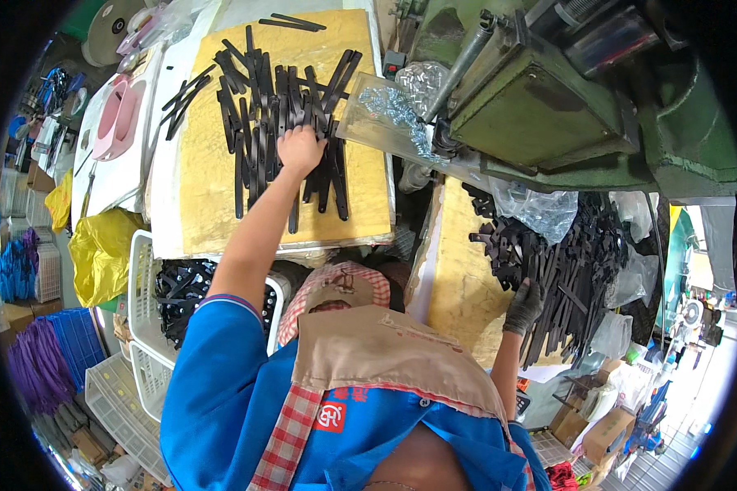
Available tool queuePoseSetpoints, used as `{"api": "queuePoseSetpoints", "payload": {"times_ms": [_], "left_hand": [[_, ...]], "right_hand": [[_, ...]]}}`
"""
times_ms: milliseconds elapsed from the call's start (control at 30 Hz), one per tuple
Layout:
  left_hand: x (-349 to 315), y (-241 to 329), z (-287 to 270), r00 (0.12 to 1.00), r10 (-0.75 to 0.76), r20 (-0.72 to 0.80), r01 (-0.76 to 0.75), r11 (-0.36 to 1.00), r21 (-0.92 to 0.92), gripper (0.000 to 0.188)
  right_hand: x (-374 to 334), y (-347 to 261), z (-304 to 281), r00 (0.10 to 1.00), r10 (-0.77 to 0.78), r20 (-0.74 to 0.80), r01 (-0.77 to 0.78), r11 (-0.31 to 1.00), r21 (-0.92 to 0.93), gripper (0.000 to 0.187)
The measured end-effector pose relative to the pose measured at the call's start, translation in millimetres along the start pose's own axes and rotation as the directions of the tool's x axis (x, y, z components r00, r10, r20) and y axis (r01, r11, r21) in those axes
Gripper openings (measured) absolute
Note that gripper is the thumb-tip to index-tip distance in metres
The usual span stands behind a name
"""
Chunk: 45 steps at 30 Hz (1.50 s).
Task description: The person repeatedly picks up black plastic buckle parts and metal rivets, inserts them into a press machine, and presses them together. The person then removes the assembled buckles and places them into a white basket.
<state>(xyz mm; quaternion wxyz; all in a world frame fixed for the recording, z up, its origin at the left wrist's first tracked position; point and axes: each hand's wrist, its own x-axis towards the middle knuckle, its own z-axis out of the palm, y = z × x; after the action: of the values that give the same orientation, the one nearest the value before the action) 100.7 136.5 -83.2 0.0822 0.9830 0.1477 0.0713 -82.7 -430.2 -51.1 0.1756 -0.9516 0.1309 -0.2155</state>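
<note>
My bare left hand is on a loose pile of black straps, flat narrow strips spread over a yellow board. Its fingers are closed down among the straps, and their tips are partly hidden. On the right, my right hand wears a dark grey glove. It is closed at the left edge of a second, denser heap of black straps; its thumb presses toward a strap. Dark fingers against dark straps make the exact hold hard to see.
A green machine stands at the far right, beside a clear tray of small silvery metal parts. Plastic bags lie over the right heap. White baskets with black parts stand at the left, near a yellow bag and pink container.
</note>
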Motion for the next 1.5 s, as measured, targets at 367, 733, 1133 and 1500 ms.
{"api": "queuePoseSetpoints", "payload": {"times_ms": [367, 733, 1133, 1500], "left_hand": [[-69.8, 1.1, -48.8, 0.999, -0.011, 0.039, 0.035, 0.698, -0.715, 0.02], [-104.6, 141.3, -87.4, 0.832, 0.421, 0.36, 0.319, 0.168, -0.933, 0.02], [-106.8, 144.0, -103.6, 0.765, 0.355, 0.537, 0.526, 0.136, -0.839, 0.035], [-105.3, 149.8, -72.1, 0.825, 0.348, 0.446, 0.34, 0.325, -0.882, 0.035]], "right_hand": [[-6.4, -117.9, 1.3, 0.867, 0.396, 0.303, -0.465, 0.424, 0.777, 0.022], [-2.9, -220.2, 25.3, 0.935, -0.096, 0.341, -0.172, 0.719, 0.674, 0.02], [7.3, -245.2, 20.3, 0.921, -0.128, 0.368, -0.191, 0.675, 0.712, 0.024], [7.9, -250.9, 29.0, 0.888, -0.173, 0.426, -0.159, 0.754, 0.637, 0.026]]}}
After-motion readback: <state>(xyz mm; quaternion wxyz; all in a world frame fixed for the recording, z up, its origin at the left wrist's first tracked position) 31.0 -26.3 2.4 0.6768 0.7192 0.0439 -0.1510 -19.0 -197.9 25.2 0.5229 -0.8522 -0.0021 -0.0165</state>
